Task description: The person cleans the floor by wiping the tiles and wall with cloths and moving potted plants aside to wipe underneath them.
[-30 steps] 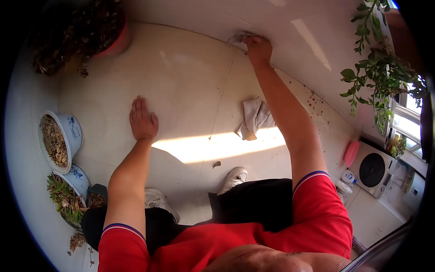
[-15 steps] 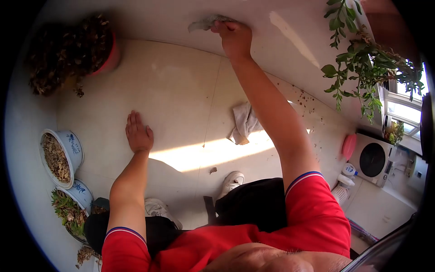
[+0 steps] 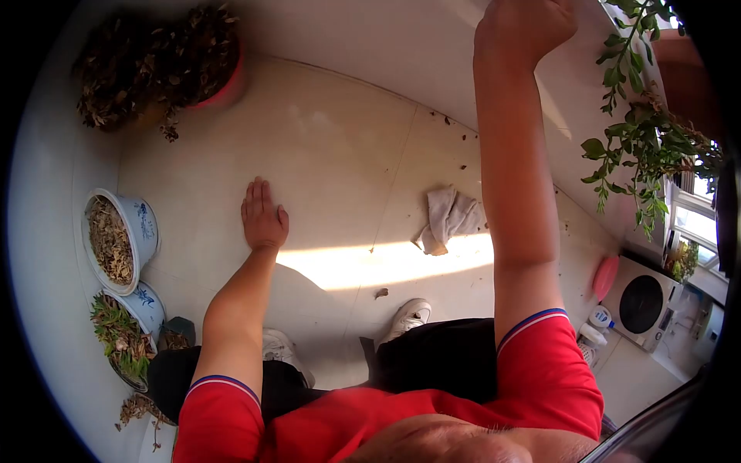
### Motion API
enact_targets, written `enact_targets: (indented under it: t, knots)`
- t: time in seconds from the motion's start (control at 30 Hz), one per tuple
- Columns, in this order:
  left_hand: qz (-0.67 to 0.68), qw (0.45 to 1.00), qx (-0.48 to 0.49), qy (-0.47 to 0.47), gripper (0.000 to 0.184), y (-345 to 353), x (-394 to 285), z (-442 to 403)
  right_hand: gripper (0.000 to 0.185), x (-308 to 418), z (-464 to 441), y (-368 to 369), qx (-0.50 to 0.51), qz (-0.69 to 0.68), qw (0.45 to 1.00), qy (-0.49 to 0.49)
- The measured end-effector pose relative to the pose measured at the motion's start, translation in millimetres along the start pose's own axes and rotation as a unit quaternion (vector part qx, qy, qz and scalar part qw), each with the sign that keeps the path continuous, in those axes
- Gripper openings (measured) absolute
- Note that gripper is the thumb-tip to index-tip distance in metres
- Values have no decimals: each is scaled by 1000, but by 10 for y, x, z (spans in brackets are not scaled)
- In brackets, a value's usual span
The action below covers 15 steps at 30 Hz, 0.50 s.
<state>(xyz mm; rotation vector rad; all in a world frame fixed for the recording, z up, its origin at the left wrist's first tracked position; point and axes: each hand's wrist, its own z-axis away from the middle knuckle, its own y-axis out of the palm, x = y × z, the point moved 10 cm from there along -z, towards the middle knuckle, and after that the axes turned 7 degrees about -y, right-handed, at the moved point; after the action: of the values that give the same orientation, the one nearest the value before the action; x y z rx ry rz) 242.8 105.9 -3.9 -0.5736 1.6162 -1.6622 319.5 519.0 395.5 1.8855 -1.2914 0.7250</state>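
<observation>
My left hand (image 3: 264, 217) lies flat on the pale tiled floor (image 3: 340, 154), fingers stretched out, with nothing in it. At the top edge of the view, my right hand (image 3: 529, 29) is closed against the light wall, its fingers partly cut off. The grey cloth it gripped a moment ago is out of sight, hidden by the hand or beyond the frame. A second, crumpled beige-grey rag (image 3: 446, 218) rests on the floor left of my right forearm, beside a bright strip of sunlight.
A red pot (image 3: 228, 86) of dried plants stands back left. Below it are a blue-and-white pot (image 3: 137, 231) and a pot of green succulents (image 3: 123, 339). Trailing greenery (image 3: 629, 131) hangs at right, above a washing machine (image 3: 642, 302). Leaf bits (image 3: 381, 293) dot the floor.
My right hand has swept right and up along the wall, and its cloth has gone from sight. The view has shifted slightly; my left hand stays flat on the floor.
</observation>
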Motion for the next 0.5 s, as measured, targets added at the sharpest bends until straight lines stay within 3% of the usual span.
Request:
enact_targets:
  t: [0.13,0.2,0.27,0.33,0.43,0.5]
  knots:
    - [14,1000,-14,8,68,-38,3,-16,27,-356,282,406,96,4,995,2]
    - [32,999,-13,7,67,-61,8,7,16,-733,714,343,173,93,977,78]
    - [31,1000,-5,4,66,-58,-2,-11,16,-1420,1121,-66,255,295,912,130]
    - [33,999,-17,-1,66,-80,39,-50,17,-1910,1347,-702,201,291,905,235]
    - [29,999,-20,13,66,-56,57,39,16,-1681,1127,-789,198,283,916,204]
    - [23,999,-20,10,66,-64,41,-11,14,-874,758,-165,131,159,963,172]
